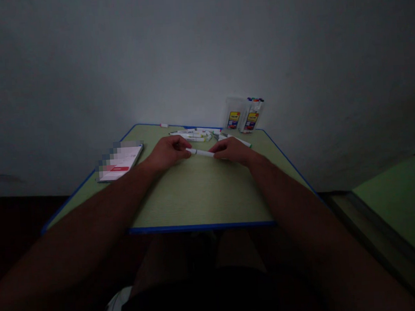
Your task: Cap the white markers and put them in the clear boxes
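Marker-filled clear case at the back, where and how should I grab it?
I'd try gripping the marker-filled clear case mid-body, from its front right: it stands upright, right side unblocked, with the other clear case close on its left and the wall behind.

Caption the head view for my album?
Left hand and right hand hold a white marker over a blue-edged table.

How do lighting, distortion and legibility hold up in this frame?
In the head view: dim overall, near-black beneath the table; wide-angle stretch enlarges the forearms toward the lower corners; the phone glows but is partly pixelated; the white marker shows clearly, the case labels too small to read.
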Action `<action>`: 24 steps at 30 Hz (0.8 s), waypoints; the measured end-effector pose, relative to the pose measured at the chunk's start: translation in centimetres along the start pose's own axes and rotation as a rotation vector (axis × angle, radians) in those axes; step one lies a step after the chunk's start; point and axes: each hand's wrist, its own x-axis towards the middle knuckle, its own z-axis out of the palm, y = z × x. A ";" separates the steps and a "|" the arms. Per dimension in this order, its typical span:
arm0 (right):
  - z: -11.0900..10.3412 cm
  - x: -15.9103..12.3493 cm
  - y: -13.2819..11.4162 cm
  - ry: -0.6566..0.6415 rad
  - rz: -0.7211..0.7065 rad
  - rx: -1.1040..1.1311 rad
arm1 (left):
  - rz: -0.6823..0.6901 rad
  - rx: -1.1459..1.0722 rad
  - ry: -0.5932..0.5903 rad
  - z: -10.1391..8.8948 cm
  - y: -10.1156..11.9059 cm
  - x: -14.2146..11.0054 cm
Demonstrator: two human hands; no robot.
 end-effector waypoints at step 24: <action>0.1 0.1 0.0 0.028 -0.032 0.131 | 0.034 0.193 -0.005 0.5 0.9 -0.5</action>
